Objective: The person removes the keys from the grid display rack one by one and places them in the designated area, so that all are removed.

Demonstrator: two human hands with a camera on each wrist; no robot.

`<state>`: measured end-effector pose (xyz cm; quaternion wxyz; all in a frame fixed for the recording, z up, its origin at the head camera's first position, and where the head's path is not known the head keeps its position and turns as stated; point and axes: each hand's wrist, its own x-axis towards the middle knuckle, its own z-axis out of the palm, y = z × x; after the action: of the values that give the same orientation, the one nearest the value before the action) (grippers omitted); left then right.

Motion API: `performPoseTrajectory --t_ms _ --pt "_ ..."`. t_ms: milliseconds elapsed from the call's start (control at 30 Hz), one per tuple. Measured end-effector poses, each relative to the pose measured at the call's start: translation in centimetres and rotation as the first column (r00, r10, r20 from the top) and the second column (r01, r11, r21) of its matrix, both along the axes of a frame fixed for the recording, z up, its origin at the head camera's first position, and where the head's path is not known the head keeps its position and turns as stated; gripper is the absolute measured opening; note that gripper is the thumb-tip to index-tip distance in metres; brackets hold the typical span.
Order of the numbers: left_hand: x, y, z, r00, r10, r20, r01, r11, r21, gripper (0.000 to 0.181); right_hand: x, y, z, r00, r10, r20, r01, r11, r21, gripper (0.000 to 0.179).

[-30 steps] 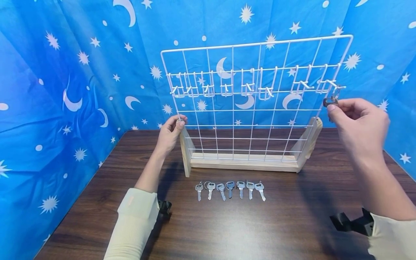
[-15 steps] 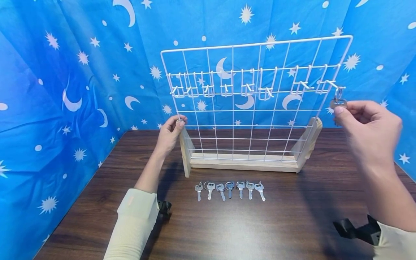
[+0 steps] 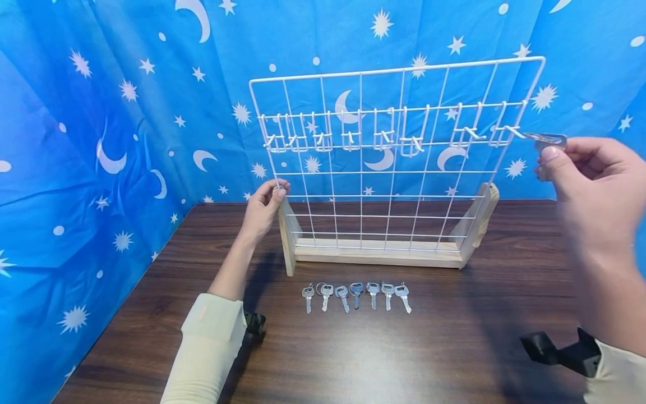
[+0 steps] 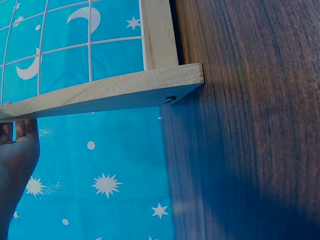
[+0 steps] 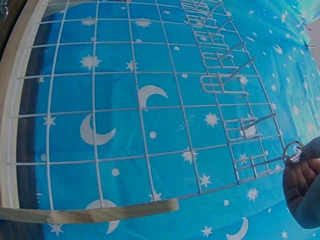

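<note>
My right hand (image 3: 598, 179) pinches a key (image 3: 552, 140) by its head, at the right of the head view. The key's split ring (image 5: 291, 148) is right at the tip of the rightmost white hook (image 3: 512, 132), and the key tilts sideways, away from the rack. My left hand (image 3: 264, 205) grips the top of the left wooden support (image 3: 287, 235), where it meets the white wire grid (image 3: 360, 170). In the left wrist view, the fingers partly disappear behind that wooden piece. Several more white hooks (image 3: 386, 136) hang in a row along the grid.
Several keys with rings (image 3: 356, 289) lie in a row on the dark wooden table (image 3: 383, 348), in front of the rack's wooden base (image 3: 378, 258). A blue cloth with moons and stars (image 3: 126, 168) hangs close behind and at the sides.
My right hand has moved right and slightly up with the key. Its ring hung from the hook and now stretches sideways at the hook's tip. The left hand stays in place.
</note>
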<state>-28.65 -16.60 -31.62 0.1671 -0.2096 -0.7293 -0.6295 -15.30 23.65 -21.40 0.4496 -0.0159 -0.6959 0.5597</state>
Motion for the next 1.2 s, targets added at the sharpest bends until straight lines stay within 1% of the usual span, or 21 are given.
performPoseTrajectory --t_ms 67,133,200,300,333,367,433,533,567,600,667,733,800,900,1000,1100,1200 --pt "0.0 0.0 0.0 1.000 -0.002 0.001 0.002 1.000 0.007 0.027 -0.1 0.0 0.2 0.998 0.045 -0.036 -0.047 0.997 -0.058 0.004" --pt "0.0 -0.1 0.0 1.000 0.001 0.007 -0.001 1.000 0.005 0.027 -0.2 0.0 0.4 0.997 0.055 -0.050 -0.058 0.996 -0.070 0.005" --pt "0.0 -0.1 0.1 1.000 -0.005 0.020 0.005 1.000 0.012 0.028 -0.2 0.1 0.5 0.997 0.055 -0.054 -0.059 0.996 -0.072 0.006" --pt "0.0 -0.1 0.2 0.999 -0.017 0.043 0.016 1.000 0.025 0.027 -0.2 0.2 0.6 1.000 0.006 -0.017 -0.006 1.000 -0.018 0.012" --pt "0.1 0.0 0.3 0.999 -0.021 0.050 0.019 0.999 0.030 0.027 -0.2 0.2 0.6 1.000 0.019 -0.024 -0.020 0.999 -0.035 0.013" --pt "0.2 0.0 0.4 0.998 -0.022 0.055 0.021 0.999 0.031 0.027 -0.2 0.2 0.6 1.000 0.017 -0.022 -0.018 0.999 -0.030 0.013" --pt "0.7 0.2 0.9 0.998 -0.016 0.060 0.015 1.000 0.022 0.026 -0.1 0.2 0.6 1.000 0.015 -0.023 -0.016 1.000 -0.023 0.014" --pt "1.5 0.5 1.5 0.998 -0.015 0.064 0.014 1.000 0.015 0.026 0.0 0.2 0.6 0.999 0.037 -0.025 -0.038 0.999 -0.036 0.015" --pt "1.7 0.6 1.7 0.998 -0.014 0.064 0.014 1.000 0.012 0.026 0.1 0.2 0.5 1.000 0.021 -0.010 -0.021 1.000 -0.011 0.016" --pt "2.0 0.7 1.9 0.998 -0.014 0.063 0.013 1.000 0.009 0.026 0.1 0.2 0.5 1.000 0.020 -0.007 -0.020 1.000 -0.009 0.017" --pt "2.0 0.7 2.0 0.998 -0.019 0.064 0.018 1.000 0.012 0.027 0.2 0.1 0.5 1.000 0.016 -0.003 -0.016 1.000 -0.006 0.017" --pt "2.1 0.7 2.0 0.998 -0.017 0.063 0.017 1.000 0.009 0.027 0.2 -0.1 0.4 1.000 -0.009 -0.006 0.009 1.000 0.020 0.014" --pt "2.1 0.7 2.0 0.998 -0.014 0.063 0.013 1.000 0.008 0.027 0.2 -0.2 0.2 1.000 -0.015 -0.021 0.015 0.999 0.037 0.011" --pt "2.0 0.7 2.0 0.998 -0.008 0.063 0.008 1.000 0.009 0.026 0.1 -0.6 -0.3 0.999 -0.024 -0.034 0.027 0.995 0.097 0.007" --pt "2.0 0.7 1.9 0.998 -0.008 0.059 0.008 1.000 0.006 0.026 0.3 -1.1 -0.9 0.999 -0.044 -0.010 0.045 0.986 0.160 0.010" --pt "1.9 0.7 1.9 0.998 -0.014 0.055 0.014 1.000 -0.001 0.026 0.4 -1.6 -1.5 0.999 -0.042 0.008 0.040 0.984 0.172 0.014" --pt "1.9 0.7 1.9 0.998 -0.014 0.053 0.015 1.000 -0.004 0.027 0.3 -2.0 -2.2 1.000 -0.018 0.022 0.014 0.986 0.164 0.016"
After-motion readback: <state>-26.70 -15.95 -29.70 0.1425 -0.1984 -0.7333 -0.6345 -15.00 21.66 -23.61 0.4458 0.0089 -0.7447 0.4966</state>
